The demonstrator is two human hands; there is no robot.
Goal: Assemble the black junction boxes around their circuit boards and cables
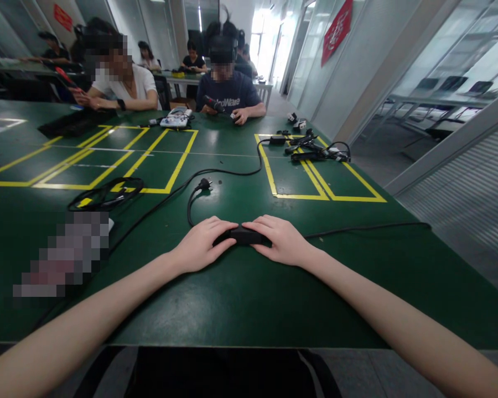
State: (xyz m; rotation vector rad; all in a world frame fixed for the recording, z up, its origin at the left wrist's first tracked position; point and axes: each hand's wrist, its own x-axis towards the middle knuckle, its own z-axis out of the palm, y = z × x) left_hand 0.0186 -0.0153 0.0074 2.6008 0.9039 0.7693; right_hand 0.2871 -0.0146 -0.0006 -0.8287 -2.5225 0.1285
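A black power adapter (245,236) rests on the green table between my two hands. My left hand (205,243) is closed round its left end, fingers over the top and thumb along the near side. Round the right end, my right hand (280,240) grips it in the same way. From the left side a short cord curls up to a black plug (205,185), which lies on the table just beyond my left hand. Past my right hand a thin black cable (369,227) runs toward the table's right edge.
A coiled black cable (105,194) lies at left, beyond a blurred-out object (66,254). Another long cord (228,172) crosses the table to a second adapter (278,140) near tangled cables (311,148). Yellow tape (302,197) marks rectangles. Two people sit across the table, holding things.
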